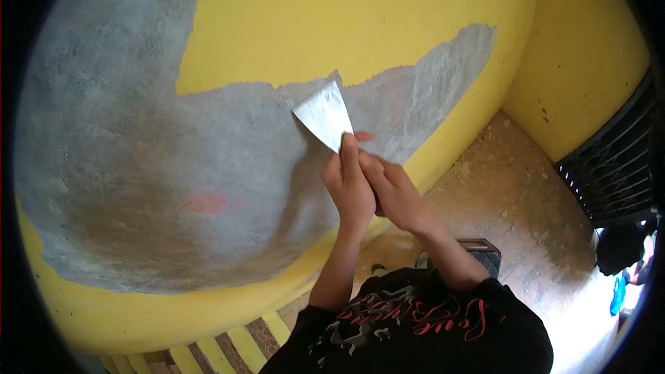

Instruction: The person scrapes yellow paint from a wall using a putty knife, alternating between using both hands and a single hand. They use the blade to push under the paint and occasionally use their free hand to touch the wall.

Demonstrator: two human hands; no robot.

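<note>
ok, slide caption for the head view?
Both hands hold a broad-bladed scraper before a grey wall patch edged with yellow paint.

The wall (346,21) blocks the way straight ahead of the left hand (352,190) and right hand (398,197). Along its face, a hand could pass left over the grey patch (138,131) or upward. Rightward, room runs above the floor (509,173) until the side wall (589,48) and dark rack (616,156). Low down, 1 dark box (490,256) obstructs beside the right forearm (450,253). The 2 hands meet, closing the space between.
</note>
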